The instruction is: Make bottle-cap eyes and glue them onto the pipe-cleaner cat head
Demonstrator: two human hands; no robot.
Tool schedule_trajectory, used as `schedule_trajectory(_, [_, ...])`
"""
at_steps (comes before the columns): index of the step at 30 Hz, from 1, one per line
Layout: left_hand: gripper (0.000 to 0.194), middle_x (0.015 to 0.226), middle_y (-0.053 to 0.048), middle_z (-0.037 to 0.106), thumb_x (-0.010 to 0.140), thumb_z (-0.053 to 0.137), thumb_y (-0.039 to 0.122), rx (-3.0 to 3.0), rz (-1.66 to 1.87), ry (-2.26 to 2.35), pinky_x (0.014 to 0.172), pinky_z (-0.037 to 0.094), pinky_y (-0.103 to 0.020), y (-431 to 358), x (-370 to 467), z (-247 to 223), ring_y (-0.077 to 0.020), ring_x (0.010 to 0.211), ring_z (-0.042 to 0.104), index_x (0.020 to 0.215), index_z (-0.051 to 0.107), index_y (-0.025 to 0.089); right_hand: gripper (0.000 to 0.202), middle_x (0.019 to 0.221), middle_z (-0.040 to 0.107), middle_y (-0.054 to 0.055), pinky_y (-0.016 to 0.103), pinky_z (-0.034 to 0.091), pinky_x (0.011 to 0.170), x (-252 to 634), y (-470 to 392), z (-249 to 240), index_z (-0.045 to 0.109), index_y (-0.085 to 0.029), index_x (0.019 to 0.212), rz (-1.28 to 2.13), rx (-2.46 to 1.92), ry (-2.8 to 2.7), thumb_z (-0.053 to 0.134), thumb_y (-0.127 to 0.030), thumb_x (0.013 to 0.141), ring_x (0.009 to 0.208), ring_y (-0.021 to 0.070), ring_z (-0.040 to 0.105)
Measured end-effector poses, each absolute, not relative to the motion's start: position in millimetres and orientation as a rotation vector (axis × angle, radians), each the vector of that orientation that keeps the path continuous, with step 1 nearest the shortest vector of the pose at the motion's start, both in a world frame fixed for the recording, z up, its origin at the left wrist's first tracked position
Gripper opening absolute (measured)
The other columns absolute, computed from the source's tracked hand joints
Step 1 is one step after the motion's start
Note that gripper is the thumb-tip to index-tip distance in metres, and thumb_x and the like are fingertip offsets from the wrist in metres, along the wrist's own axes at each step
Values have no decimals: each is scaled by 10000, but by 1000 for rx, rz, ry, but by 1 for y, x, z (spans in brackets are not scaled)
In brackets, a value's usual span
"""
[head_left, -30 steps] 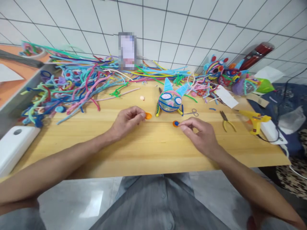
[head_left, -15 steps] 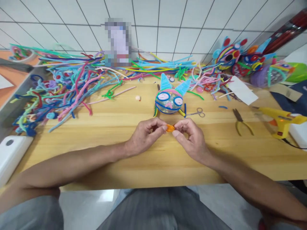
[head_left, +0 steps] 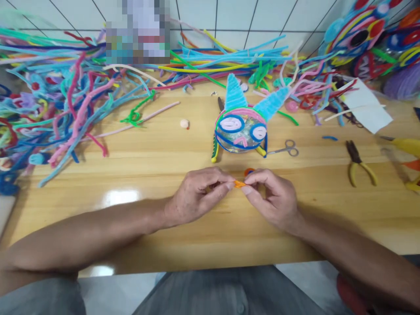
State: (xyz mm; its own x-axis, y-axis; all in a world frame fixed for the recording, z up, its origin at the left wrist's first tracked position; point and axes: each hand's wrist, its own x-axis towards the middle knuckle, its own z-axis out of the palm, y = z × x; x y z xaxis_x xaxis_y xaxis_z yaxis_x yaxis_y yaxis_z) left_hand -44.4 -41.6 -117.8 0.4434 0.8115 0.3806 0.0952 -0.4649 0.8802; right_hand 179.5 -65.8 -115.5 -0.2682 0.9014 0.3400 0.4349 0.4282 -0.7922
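Observation:
Between both hands is a small orange piece (head_left: 239, 184), apparently coiled pipe cleaner, seen nearly edge-on. My left hand (head_left: 201, 192) pinches its left end with thumb and forefinger. The other end is pinched in my right hand (head_left: 274, 197). Just behind my right fingers an orange and blue round piece (head_left: 250, 171) lies on the table, partly hidden. Beyond the hands stands a clear, rounded animal head (head_left: 241, 131) with light blue pipe-cleaner ears, white eyes ringed in blue and a pink mouth. Small scissors (head_left: 285, 149) lie to its right.
Yellow-handled pliers (head_left: 357, 164) and a partly visible yellow glue gun (head_left: 407, 148) lie at right. Pipe cleaners (head_left: 78, 105) heap up at left and along the wall. A white card (head_left: 369, 107) and decorated figures (head_left: 357, 37) are at back right. A small pale ball (head_left: 184, 124) lies left of the head.
The view has shifted closer and lower over the table. The orange piece has tilted to a thinner profile, still in both hands. The orange and blue round piece now shows behind the right fingers.

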Motion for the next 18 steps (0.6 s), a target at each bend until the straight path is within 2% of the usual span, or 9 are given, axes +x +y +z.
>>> schedule_trajectory(4, [77,871,-78,806,1007,699,119,1901,1140,693,716,598,-200,-40,-44,-118,-119,765,746,1057,753,141,85,723,695,-44,230,513,591,183,-65,-116,643,-251,961,689,-1089,-1907,687,-179,972,601,108,646])
schedule_trajectory(18, [92,883,-81,815,1009,695,109,1908,1075,678,728,609,-196,-38,-44,-114,-123,787,758,1071,757,135,101,742,710,-37,240,514,612,187,-66,-117,627,-258,981,709,-1052,-1930,692,-182,999,630,115,680])
